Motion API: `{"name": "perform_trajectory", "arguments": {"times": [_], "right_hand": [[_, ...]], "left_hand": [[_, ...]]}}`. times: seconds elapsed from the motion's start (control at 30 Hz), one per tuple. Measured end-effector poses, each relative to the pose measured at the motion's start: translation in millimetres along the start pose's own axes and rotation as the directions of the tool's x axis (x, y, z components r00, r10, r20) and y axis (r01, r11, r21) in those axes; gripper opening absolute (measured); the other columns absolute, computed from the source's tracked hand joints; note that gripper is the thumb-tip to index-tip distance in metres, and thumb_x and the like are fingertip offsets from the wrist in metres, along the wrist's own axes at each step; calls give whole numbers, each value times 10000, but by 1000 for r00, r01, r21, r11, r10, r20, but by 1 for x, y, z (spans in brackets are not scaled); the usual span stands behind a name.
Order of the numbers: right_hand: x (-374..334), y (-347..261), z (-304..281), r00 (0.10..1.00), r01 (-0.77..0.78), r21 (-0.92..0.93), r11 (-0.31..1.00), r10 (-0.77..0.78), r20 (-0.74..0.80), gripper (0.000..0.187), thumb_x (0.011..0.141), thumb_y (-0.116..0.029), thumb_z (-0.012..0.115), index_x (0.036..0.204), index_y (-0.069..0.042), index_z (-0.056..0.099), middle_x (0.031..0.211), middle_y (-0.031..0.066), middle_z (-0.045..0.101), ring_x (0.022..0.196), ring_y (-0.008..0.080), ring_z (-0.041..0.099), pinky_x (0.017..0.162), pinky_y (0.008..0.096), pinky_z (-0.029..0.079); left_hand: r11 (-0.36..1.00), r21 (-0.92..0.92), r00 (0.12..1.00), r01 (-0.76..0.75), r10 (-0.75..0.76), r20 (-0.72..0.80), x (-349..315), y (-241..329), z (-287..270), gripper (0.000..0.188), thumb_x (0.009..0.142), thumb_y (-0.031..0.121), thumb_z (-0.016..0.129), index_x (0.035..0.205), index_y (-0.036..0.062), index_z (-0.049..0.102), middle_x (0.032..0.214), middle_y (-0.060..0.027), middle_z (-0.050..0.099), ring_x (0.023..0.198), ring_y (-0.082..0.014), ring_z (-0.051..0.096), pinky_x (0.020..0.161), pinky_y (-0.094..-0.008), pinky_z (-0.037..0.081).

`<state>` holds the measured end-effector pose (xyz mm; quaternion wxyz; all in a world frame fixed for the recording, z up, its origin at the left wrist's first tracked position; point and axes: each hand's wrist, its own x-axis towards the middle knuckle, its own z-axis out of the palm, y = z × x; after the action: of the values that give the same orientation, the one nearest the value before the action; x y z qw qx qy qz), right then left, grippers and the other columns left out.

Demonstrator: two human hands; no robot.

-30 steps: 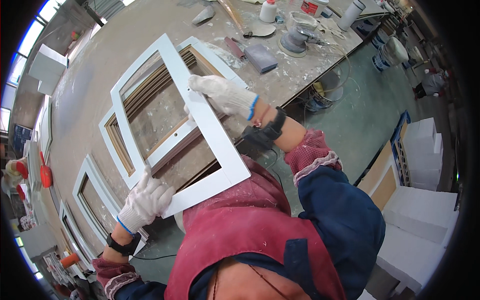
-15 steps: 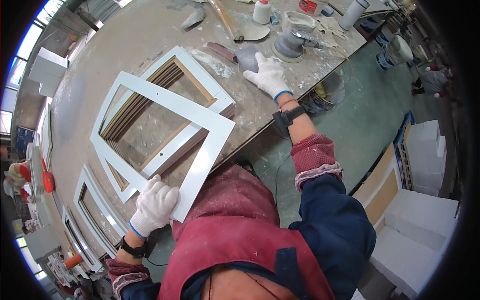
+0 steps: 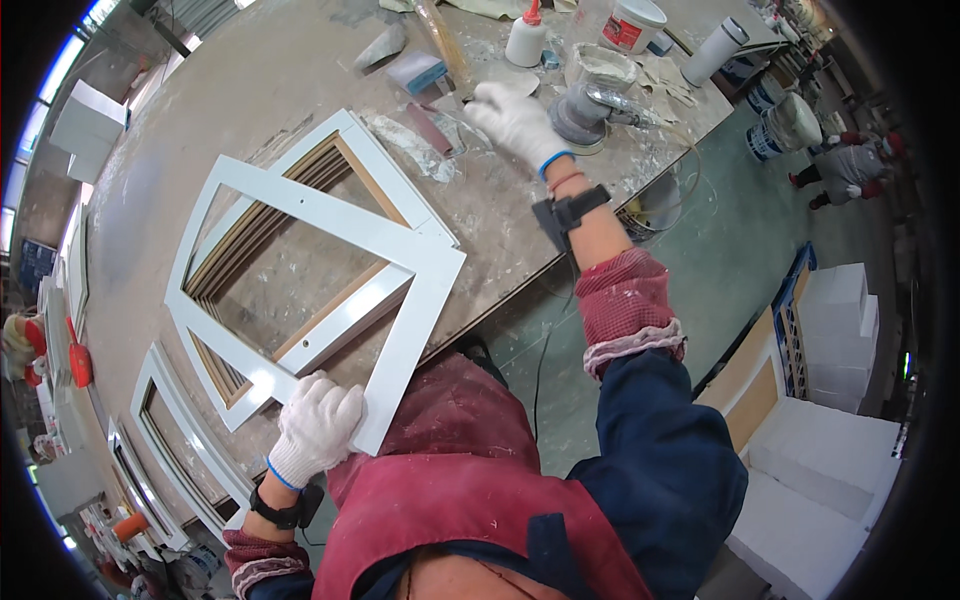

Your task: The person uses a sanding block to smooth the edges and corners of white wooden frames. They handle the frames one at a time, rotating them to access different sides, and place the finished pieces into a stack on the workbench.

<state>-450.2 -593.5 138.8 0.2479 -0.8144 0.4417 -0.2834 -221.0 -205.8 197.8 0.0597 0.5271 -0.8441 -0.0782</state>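
Note:
My left hand [image 3: 318, 425], in a white knit glove, is closed on the lower corner of a white frame [image 3: 415, 330] with a slanted side. This frame lies askew over a stack of similar white frames [image 3: 350, 320] with brown inner edges. Above the bench, my gloved right hand [image 3: 515, 120] is beside the flat end of a wooden-handled tool [image 3: 443, 45]. Its fingers are bent and smeared by motion, so whether they hold anything is unclear. Left of that hand are a blue-and-pale block [image 3: 418, 72] and a dull red strip [image 3: 430, 130].
A round sander [image 3: 580, 115] with a hose stands right of my right hand. Behind it are a glue bottle [image 3: 526, 40], a white tub [image 3: 632, 25] and a grey cylinder [image 3: 715, 50]. More frames [image 3: 190, 430] lie at left. Another person [image 3: 855, 165] is far right.
My right hand has moved left and away from me, off the grey piece it was touching. A blue-and-pale block now lies farther left. My left hand stays on the frame.

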Motion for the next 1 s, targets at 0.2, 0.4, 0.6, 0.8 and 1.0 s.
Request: {"name": "perform_trajectory", "arguments": {"times": [0.2,0.4,0.6,0.8,1.0], "right_hand": [[-14,-18,71,974,226,-309,924,-209,89,497,822,-456,629,1181,-120,556,1185,168,575,1102,363,557,927,450,463],[35,-3,78,956,50,-541,839,-197,-217,396,835,-402,630,1056,-80,564,1020,148,594,971,312,597,817,447,496],[54,-49,120,836,548,-295,783,-508,206,209,839,-124,553,1023,-117,654,1035,163,678,948,315,677,790,443,544],[76,-43,130,870,436,-87,896,-395,295,381,868,-141,570,1244,-152,510,1071,156,619,1028,342,622,797,430,533],[88,-48,130,848,386,-135,913,-293,442,475,874,-231,584,1330,-212,455,1191,150,548,1022,365,619,834,447,520]], "left_hand": [[999,37,999,12,-14,49,-8,-3,-2,302,676,168,616,945,32,616,692,-57,558,704,-256,576,755,-387,474],[1000,-6,998,17,-17,54,0,-9,-2,278,694,152,614,943,29,604,700,-71,534,725,-280,568,762,-429,477],[1000,11,998,-6,7,-61,-11,-3,9,305,693,124,641,976,31,575,716,-83,513,674,-300,538,756,-477,474],[997,-45,998,-65,63,-31,-16,-14,12,306,758,95,627,1053,26,578,744,-98,532,758,-294,547,840,-506,463],[995,-70,996,-68,64,-65,-18,-18,18,310,755,63,631,1055,17,571,746,-106,519,702,-282,536,749,-485,493]]}}
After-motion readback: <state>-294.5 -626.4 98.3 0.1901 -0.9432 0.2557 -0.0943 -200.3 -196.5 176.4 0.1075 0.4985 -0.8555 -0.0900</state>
